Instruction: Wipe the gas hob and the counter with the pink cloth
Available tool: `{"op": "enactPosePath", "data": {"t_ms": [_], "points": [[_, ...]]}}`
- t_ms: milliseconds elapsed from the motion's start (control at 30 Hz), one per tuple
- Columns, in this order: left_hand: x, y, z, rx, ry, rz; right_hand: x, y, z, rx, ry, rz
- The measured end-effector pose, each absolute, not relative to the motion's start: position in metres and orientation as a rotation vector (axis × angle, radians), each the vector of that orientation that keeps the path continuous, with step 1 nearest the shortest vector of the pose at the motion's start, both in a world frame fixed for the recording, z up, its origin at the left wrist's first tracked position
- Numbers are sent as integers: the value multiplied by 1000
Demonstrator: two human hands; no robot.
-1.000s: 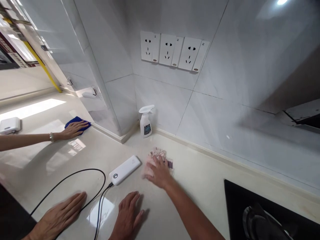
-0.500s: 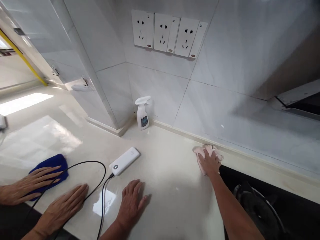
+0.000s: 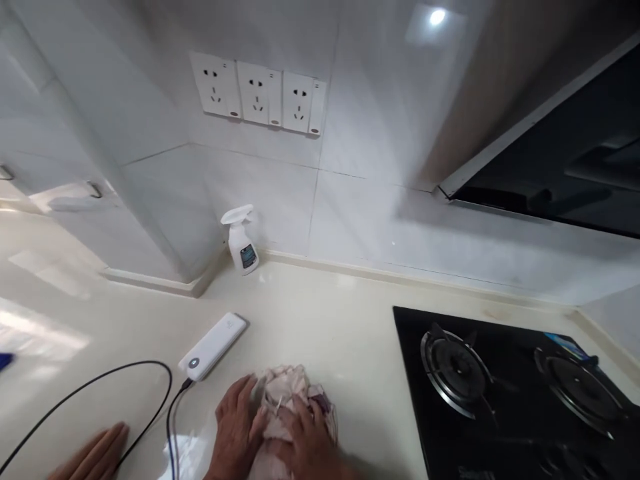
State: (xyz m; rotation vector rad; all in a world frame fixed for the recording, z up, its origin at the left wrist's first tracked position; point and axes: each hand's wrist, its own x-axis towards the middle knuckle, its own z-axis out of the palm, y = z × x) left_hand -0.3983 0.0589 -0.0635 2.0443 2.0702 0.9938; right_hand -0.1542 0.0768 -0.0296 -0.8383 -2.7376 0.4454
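A crumpled pale pink cloth (image 3: 285, 390) lies on the cream stone countertop (image 3: 350, 333) at the bottom of the view. My left hand (image 3: 235, 427) grips its left side, and my right hand (image 3: 305, 447) is closed over its middle, bunching it. A purple patch shows in the folds. A white power bank (image 3: 213, 347) lies just beyond my left hand, apart from it, with a black cable (image 3: 85, 393) looping to the left. Another person's hand (image 3: 93, 457) rests flat on the counter at the lower left.
A black gas hob (image 3: 500, 393) with two burners sits to the right. A white spray bottle (image 3: 240, 243) stands by the wall, below a white socket panel (image 3: 257, 93). A blue cloth (image 3: 5, 361) barely shows at the left edge.
My right hand has come back from the wall edge by the hob with the pink cloth. My left hand now holds it too, and the cloth is bunched. The view has turned right.
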Motion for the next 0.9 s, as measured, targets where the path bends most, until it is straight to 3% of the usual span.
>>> {"op": "enactPosePath", "data": {"t_ms": [100, 367, 500, 700, 900], "points": [[-401, 62, -64, 2051, 2087, 971, -136, 109, -25, -945, -2731, 505], [-392, 68, -51, 2058, 2142, 867, -48, 309, 36, -2161, -2354, 402], [-388, 69, -42, 2028, 2180, 801, -7, 353, 40, -2266, -2247, 387], [-385, 70, -41, 1986, 2200, 771, -2, 303, 25, -2246, -2217, 310], [-383, 72, -36, 1978, 2213, 721, 10, 149, -4, -2087, -2240, 94]]}}
